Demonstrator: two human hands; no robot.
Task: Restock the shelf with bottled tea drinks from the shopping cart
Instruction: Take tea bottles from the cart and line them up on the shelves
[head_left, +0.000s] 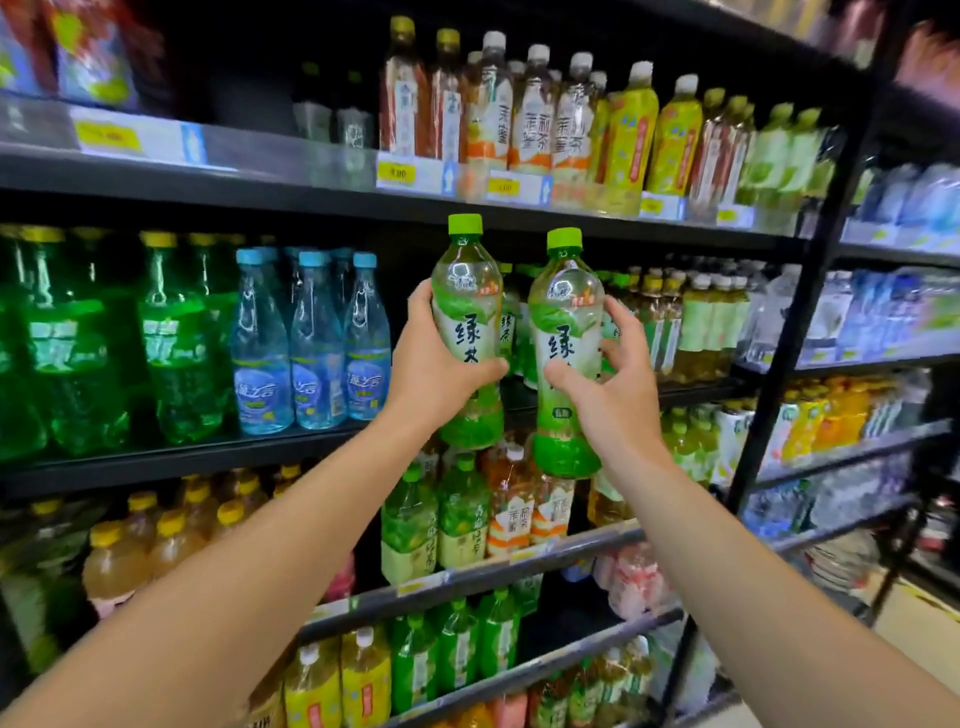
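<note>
the two held tea bottles, left one (466, 332) and right one (565, 358), have lime-green caps, clear shoulders, white-and-green leaf labels with dark green characters, and green bases. left of them, clear pale blue bottles (311, 343) with light blue caps; further left, vivid green bottles (176, 338) with yellow caps. above them, yellow-labelled bottles (631, 130) and white-and-orange-labelled ones (535, 119). the shelf frame (795, 332) is black.
</note>
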